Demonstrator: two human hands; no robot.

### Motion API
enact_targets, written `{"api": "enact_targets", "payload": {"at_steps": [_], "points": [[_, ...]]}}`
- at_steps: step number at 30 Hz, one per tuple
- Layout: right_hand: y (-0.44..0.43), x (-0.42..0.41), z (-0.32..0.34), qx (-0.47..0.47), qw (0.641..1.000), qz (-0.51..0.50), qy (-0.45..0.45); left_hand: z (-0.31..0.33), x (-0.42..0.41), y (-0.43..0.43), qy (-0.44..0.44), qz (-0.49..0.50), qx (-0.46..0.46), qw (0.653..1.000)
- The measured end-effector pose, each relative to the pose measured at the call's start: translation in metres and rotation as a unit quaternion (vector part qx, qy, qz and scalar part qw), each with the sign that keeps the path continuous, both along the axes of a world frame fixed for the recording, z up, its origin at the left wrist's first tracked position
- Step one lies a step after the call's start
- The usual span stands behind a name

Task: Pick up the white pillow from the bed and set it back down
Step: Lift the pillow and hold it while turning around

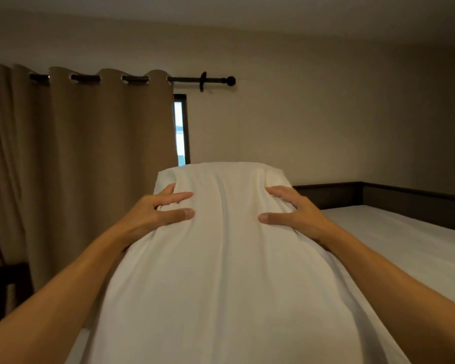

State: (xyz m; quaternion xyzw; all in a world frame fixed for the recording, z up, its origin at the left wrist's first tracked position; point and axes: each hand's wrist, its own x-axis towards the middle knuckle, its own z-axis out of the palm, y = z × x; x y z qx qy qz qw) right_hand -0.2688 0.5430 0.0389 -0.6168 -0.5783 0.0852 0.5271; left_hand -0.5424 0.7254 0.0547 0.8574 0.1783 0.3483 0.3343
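**Both hands grip the white pillow, held up in front of the bed**

The white pillow [221,258] fills the centre of the view, standing tall and tilted away from the camera, its top edge at 12 o'clock. The left hand [155,211] clamps its edge at 9 o'clock, thumb and fingers spread over the front and pressed into the cloth. The right hand [292,211] does the same at 3 o'clock. The pillow lies between the two hands, touching both. No writing or label can be read anywhere. Its cover is plain white, soft, with long creases running down from where the fingers pinch. The bed [405,240], under a white sheet, lies at 4 o'clock behind the pillow. A brown curtain [76,166] hangs at 10 o'clock.
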Motion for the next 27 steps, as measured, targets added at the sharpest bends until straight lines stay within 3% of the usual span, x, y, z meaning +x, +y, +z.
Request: {"api": "enact_targets", "payload": {"at_steps": [14, 27], "points": [[0.081, 0.001, -0.187, -0.074, 0.996, 0.012, -0.038, -0.17, -0.014, 0.049, 0.013, 0.047, -0.084, 0.995], [0.131, 0.056, -0.233, -0.079, 0.995, 0.06, -0.005, -0.211, 0.03, 0.072, 0.045, 0.105, -0.137, 0.984]]}}
